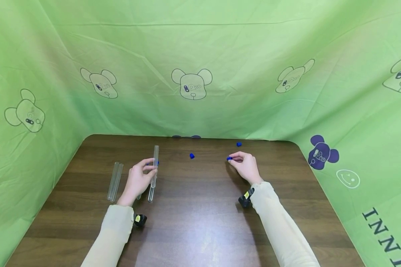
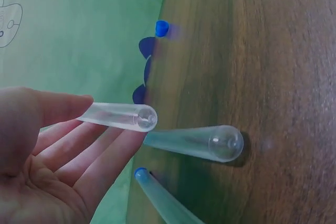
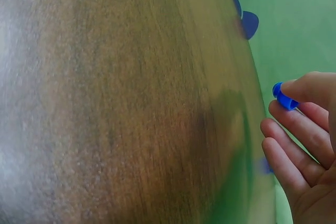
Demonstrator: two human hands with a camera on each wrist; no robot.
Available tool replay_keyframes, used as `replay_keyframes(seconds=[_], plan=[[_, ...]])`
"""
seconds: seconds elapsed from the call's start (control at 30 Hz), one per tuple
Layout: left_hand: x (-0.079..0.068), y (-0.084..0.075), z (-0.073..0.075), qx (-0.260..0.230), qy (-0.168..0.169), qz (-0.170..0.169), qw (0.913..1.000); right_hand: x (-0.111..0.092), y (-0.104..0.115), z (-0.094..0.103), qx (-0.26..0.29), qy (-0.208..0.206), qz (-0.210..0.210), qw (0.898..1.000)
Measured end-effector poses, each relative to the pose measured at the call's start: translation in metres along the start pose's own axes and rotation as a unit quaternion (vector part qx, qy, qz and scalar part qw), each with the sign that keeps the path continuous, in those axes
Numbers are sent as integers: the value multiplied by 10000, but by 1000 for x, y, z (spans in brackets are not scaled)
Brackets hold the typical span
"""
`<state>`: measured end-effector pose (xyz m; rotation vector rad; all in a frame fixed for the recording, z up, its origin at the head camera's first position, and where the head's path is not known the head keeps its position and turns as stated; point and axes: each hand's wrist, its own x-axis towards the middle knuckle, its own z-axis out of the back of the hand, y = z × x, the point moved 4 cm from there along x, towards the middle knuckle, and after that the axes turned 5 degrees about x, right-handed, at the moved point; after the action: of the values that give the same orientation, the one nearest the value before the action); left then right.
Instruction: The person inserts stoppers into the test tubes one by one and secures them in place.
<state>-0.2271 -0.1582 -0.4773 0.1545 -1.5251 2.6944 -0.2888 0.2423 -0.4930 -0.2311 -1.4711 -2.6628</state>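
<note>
My left hand [image 1: 138,181] pinches a clear test tube [image 1: 156,155] between thumb and fingers, its rounded end toward me. Just beyond it in the left wrist view lies another clear tube [image 2: 210,144], its far end hidden by the fingers. Below that one is a tube [image 2: 165,200] with a blue cap [image 2: 140,172] on its end. Over the table's right side, my right hand [image 1: 246,167] holds a small blue cap [image 3: 286,98] between thumb and forefinger, the other fingers spread below it in the right wrist view.
Two clear tubes [image 1: 115,181] lie side by side on the wooden table [image 1: 194,207], left of my left hand. One loose blue cap [image 1: 192,156] sits between the hands; another blue cap [image 1: 238,144] is near the back edge. A green cloth [image 1: 194,44] hangs behind and beside the table.
</note>
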Motion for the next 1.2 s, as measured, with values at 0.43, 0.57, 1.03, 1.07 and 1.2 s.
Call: replay_keyframes(seconds=[0.43,0.57,1.03,1.07,1.2], plan=[[-1,1,-12,-1049,489,267,9929,0,8,0,26,12,84,10000],[-1,0,-17,-1134,587,254,9915,0,12,1,25,-8,143,9999],[-3,-2,-40,-1325,828,326,9872,-2,27,-2,221,-67,198,9995],[-4,-2,-41,-1329,838,317,9871,-1,28,-2,237,-67,203,9995],[-4,-4,-45,-1464,869,308,9849,-1,32,-4,237,-75,265,9993]])
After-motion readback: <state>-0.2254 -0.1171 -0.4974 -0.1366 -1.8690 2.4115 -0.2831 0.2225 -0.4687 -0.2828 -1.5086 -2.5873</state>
